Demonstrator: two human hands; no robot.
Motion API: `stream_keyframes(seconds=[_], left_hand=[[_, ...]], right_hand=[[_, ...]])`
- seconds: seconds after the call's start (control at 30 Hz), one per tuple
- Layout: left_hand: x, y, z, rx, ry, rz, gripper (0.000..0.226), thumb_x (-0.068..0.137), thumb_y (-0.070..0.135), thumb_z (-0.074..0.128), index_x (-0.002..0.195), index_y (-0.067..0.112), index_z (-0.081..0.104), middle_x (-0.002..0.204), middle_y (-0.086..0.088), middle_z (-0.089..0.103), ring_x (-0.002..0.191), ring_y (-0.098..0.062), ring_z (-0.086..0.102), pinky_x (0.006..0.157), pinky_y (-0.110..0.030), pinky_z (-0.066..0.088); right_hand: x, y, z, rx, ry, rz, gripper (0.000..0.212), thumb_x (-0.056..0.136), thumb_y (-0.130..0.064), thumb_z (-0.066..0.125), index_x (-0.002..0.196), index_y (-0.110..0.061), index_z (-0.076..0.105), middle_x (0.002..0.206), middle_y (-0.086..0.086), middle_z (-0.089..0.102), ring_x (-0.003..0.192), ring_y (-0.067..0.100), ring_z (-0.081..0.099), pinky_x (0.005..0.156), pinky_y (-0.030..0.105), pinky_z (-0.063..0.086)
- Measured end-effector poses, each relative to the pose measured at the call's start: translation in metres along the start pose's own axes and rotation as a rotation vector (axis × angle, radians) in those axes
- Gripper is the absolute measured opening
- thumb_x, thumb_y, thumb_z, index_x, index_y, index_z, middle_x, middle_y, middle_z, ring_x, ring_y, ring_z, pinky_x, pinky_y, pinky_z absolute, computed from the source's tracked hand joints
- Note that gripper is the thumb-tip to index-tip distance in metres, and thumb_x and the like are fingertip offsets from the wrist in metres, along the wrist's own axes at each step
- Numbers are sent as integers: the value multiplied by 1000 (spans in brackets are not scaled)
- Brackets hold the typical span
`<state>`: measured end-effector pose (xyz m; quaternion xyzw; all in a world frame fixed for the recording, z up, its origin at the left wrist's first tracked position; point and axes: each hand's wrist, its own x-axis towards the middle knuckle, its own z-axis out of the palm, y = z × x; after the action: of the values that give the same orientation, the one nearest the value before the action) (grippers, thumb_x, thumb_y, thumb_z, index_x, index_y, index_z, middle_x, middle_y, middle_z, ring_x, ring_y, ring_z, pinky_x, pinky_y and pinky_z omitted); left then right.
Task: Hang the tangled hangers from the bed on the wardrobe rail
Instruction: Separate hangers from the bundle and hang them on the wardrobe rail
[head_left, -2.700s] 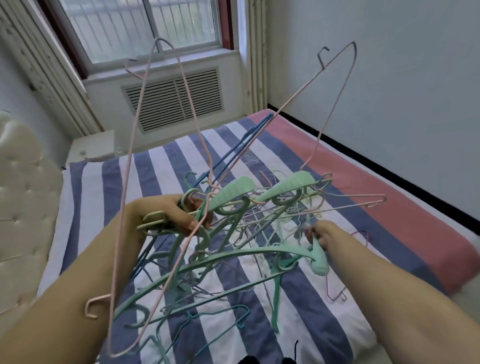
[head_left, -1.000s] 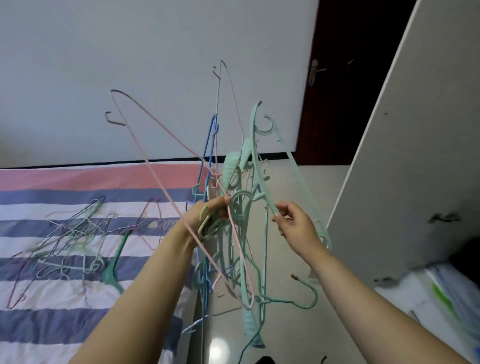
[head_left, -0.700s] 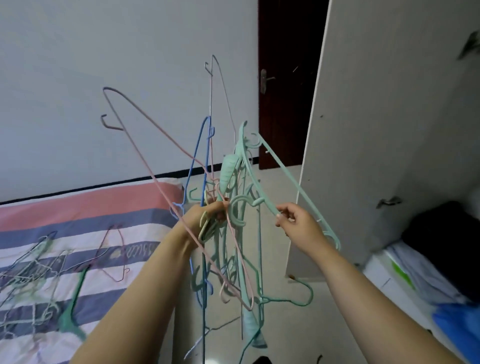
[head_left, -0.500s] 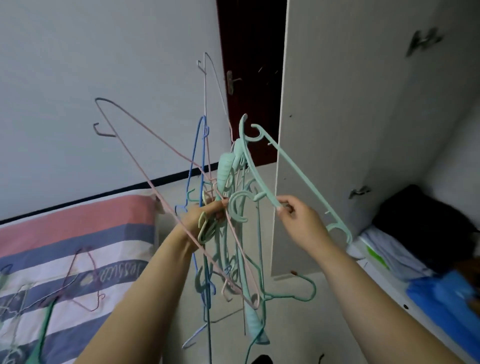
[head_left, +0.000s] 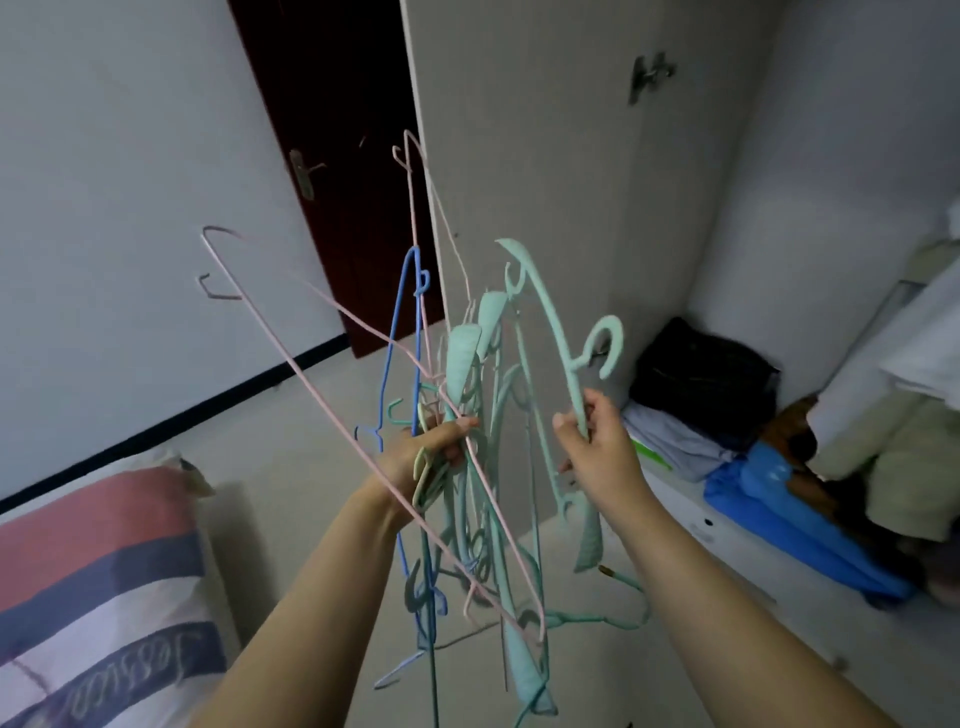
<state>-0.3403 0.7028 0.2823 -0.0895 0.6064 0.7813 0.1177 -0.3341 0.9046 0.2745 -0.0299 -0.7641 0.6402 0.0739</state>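
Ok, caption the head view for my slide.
Left hand grips a tangled bundle of plastic and wire hangers; right hand holds one mint-green plastic hanger beside the white wardrobe door.

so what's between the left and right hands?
Head view: mint plastic hangers of the tangled bundle hang between the left hand and right hand, crossed by a pink wire hanger.

My tangle of hangers (head_left: 467, 519) runs off the bottom edge, its lower ends cut away. My left hand (head_left: 431, 457) is half hidden behind them. The wardrobe (head_left: 545, 156) top is cropped.
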Motion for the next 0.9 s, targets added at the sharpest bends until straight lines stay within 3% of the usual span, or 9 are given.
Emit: stream_keyframes(seconds=[0.1, 0.23, 0.33, 0.43, 0.5, 0.6, 0.7, 0.83, 0.9], left_hand=[[11, -12, 17, -6, 30, -11, 21, 78, 14, 75, 89, 0, 64, 68, -11, 47, 58, -18, 47, 50, -20, 45], [22, -29, 44, 15, 86, 20, 11, 84, 11, 70, 79, 4, 63, 55, -4, 46, 51, -16, 43, 47, -20, 41], [26, -44, 69, -1, 129, 26, 15, 82, 14, 73, 71, 9, 64, 53, -3, 49, 49, -14, 46, 51, -23, 42], [30, -62, 96, -19, 198, 25, 19, 80, 16, 76, 68, 11, 63, 56, -4, 51, 53, -16, 47, 58, -28, 42], [32, -72, 114, -5, 222, 42, 19, 79, 19, 77, 69, 11, 64, 57, -4, 53, 57, -18, 48, 63, -31, 41], [34, -82, 138, 21, 244, 57, 16, 82, 17, 75, 72, 9, 66, 60, -4, 56, 61, -18, 50, 64, -30, 44], [34, -95, 158, 37, 216, 64, 10, 83, 13, 73, 75, 8, 69, 60, 0, 60, 61, -17, 52, 61, -28, 45], [29, -118, 189, 124, 200, 21, 8, 83, 15, 74, 77, 10, 71, 65, 3, 67, 63, -13, 59, 63, -27, 49], [24, -125, 207, 165, 139, 43, 6, 85, 10, 71, 80, 13, 71, 68, 4, 68, 61, -7, 61, 60, -21, 50]], right_hand=[[4, 4, -32, 137, 107, 34, 55, 96, -5, 47, 140, -33, 29, 86, 11, 47, 49, 14, 46, 48, 30, 53], [9, 7, -73, 159, 211, 104, 48, 92, -2, 49, 133, -27, 41, 64, 9, 49, 43, 12, 45, 47, 33, 53], [20, 13, -106, 15, 160, 142, 50, 90, -3, 47, 133, -28, 44, 89, -10, 58, 52, 19, 54, 56, 37, 54], [38, 22, -143, -129, 179, 158, 37, 87, -3, 41, 118, -20, 52, 76, 7, 61, 43, 15, 56, 52, 31, 55], [53, 32, -168, -196, 169, 138, 26, 89, -9, 42, 112, -21, 48, 71, 9, 65, 53, 15, 63, 65, 37, 58], [74, 41, -203, -401, 6, 117, 23, 94, -28, 42, 117, -29, 40, 99, 7, 67, 89, 26, 65, 86, 44, 51], [86, 50, -239, -464, -75, 130, 25, 101, -29, 34, 122, -21, 44, 125, 5, 57, 115, 25, 54, 100, 42, 41], [91, 69, -282, -466, 69, 140, 23, 97, -20, 35, 91, -36, 51, 117, 9, 62, 106, 30, 59, 94, 46, 47], [89, 81, -299, -507, 85, 174, 19, 96, -14, 41, 93, -30, 49, 111, 13, 62, 102, 32, 60, 91, 44, 49]])
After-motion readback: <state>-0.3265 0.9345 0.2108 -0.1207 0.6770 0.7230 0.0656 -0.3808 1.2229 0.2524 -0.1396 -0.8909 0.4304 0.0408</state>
